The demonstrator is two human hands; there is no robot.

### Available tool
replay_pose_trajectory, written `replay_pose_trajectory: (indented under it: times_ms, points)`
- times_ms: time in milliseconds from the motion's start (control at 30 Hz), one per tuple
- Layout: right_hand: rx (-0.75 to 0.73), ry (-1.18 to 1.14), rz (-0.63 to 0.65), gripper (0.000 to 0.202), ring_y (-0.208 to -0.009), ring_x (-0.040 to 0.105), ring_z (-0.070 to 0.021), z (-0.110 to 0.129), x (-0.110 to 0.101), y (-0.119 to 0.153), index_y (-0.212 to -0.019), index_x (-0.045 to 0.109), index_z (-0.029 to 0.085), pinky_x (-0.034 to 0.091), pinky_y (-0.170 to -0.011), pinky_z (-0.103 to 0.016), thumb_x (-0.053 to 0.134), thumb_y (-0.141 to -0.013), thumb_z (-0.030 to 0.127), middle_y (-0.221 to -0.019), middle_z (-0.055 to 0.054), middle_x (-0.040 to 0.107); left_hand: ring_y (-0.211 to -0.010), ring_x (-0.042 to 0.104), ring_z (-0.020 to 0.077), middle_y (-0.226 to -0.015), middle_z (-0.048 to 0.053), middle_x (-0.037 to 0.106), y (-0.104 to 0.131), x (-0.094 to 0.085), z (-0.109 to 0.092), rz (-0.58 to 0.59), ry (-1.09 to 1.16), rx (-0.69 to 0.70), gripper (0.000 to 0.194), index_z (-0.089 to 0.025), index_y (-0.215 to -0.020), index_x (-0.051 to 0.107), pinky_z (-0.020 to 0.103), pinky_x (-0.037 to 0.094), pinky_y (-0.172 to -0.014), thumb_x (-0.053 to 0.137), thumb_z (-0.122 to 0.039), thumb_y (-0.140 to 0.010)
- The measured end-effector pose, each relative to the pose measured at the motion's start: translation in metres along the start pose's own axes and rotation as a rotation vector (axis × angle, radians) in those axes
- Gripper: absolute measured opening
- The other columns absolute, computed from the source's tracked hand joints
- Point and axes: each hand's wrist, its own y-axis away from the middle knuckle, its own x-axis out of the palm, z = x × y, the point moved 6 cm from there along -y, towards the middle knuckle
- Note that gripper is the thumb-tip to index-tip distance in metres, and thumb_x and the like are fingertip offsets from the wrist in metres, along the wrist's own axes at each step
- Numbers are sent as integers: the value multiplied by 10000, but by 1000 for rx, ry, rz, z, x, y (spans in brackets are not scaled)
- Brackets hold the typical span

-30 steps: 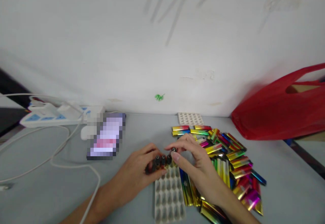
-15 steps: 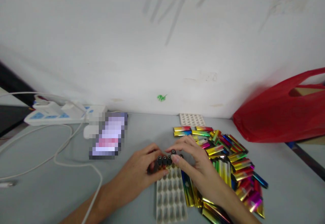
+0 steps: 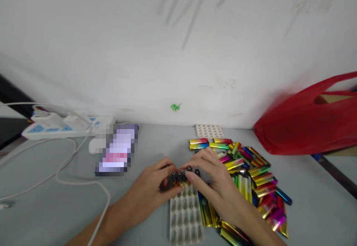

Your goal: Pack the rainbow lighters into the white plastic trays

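Note:
Several black-topped lighters [image 3: 179, 177] stand in a row at the far end of a pale tray with rows of slots [image 3: 186, 216]. My left hand [image 3: 153, 182] is curled at the row's left side, its thumb lying across the front of the lighters. From the right, my right hand [image 3: 213, 179] pinches one lighter that sits a little higher than its neighbours, thumb on its near side. The nearer slots of the tray hold nothing. Shiny coloured lighters [image 3: 245, 186] lie piled right of the tray, partly under my right forearm.
A second small white tray [image 3: 209, 131] lies against the wall. At the left are a phone [image 3: 118, 151], a power strip [image 3: 104, 120] and a white cable [image 3: 83, 182] crossing my left forearm. A red bag [image 3: 301, 123] stands at the right.
The whole view has shifted slightly, moving things a little to the left. Both hands keep nearly the same pose; the raised lighter looks slightly lower.

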Motion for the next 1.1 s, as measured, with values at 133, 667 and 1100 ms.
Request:
replay_pose_trajectory:
  times_ms: [133,667,1100]
  points:
    - [-34,70,-16,146,-1136,595,-253,-2,1,1,-1203,761,271,447,-1032,-440,634,-1137,298,-1126,-45,697,-905,689,211,-1073,21,670,1,1,0,9,3,-2,70,-223,-1085,761,311,531,-811,756,-267,-1031]
    - [138,553,-158,403,-1337,568,-358,-43,-10,-1,-1470,646,234,372,-1091,-555,491,-1118,114,-1437,-132,720,-869,708,208,-1074,22,682,-1,0,-2,17,-13,-36,119,-215,-1109,764,308,527,-775,789,-270,-1007]
    - [23,680,-1,314,-1229,587,-320,-40,12,2,-1298,711,286,385,-1010,-481,571,-1099,88,-1360,-106,700,-1060,684,257,-1302,42,714,19,-15,-10,-152,138,51,416,-361,-1534,542,386,569,-957,455,-535,-1167]
